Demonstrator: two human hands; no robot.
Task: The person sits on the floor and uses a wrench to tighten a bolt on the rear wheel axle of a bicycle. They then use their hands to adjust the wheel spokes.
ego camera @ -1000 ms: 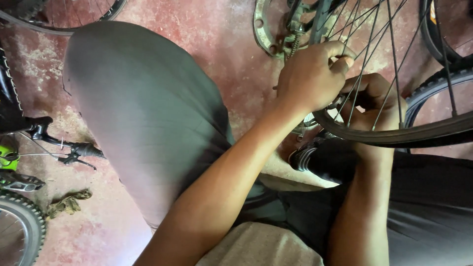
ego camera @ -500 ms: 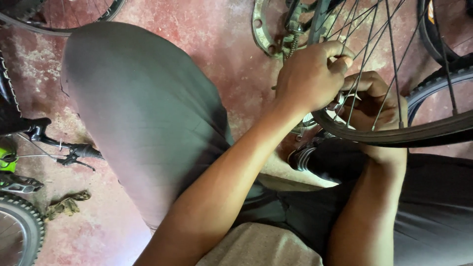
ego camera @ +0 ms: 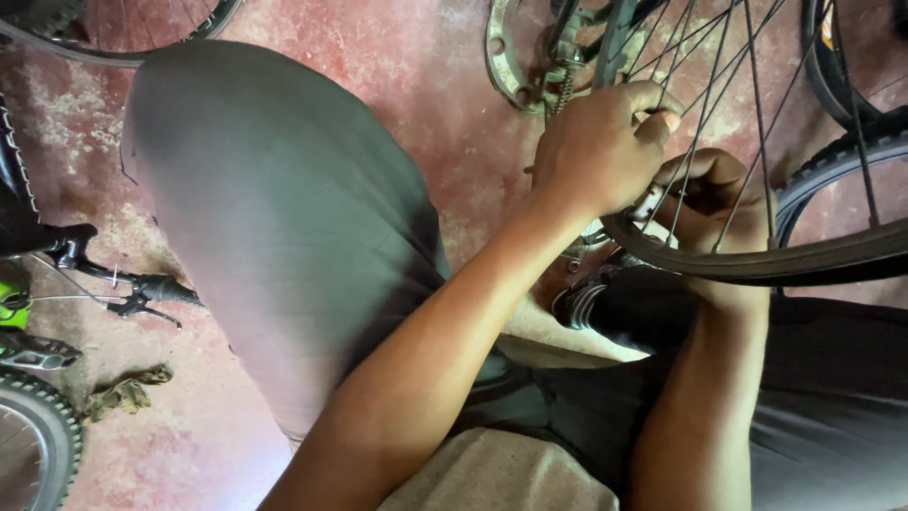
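A bicycle wheel with a dark rim [ego camera: 813, 263] and thin metal spokes [ego camera: 757, 104] stands in front of me at the upper right. My left hand [ego camera: 601, 151] is closed around spokes just above the rim, thumb on top. My right hand [ego camera: 714, 199] reaches in from below, behind the spokes, fingers curled at the rim; what it grips is hidden by the left hand and rim. My knee in grey trousers [ego camera: 284, 218] fills the middle.
A red concrete floor [ego camera: 397, 57] lies below. A metal chainring and derailleur [ego camera: 544, 66] sit at the top. A bicycle handlebar with brake lever [ego camera: 123, 284], a knobby tyre [ego camera: 38, 445] and a rag [ego camera: 123, 393] lie at the left. Another tyre [ego camera: 832, 161] stands at the right.
Both hands stay on the spokes and rim with only slight finger shifts; the view has barely moved.
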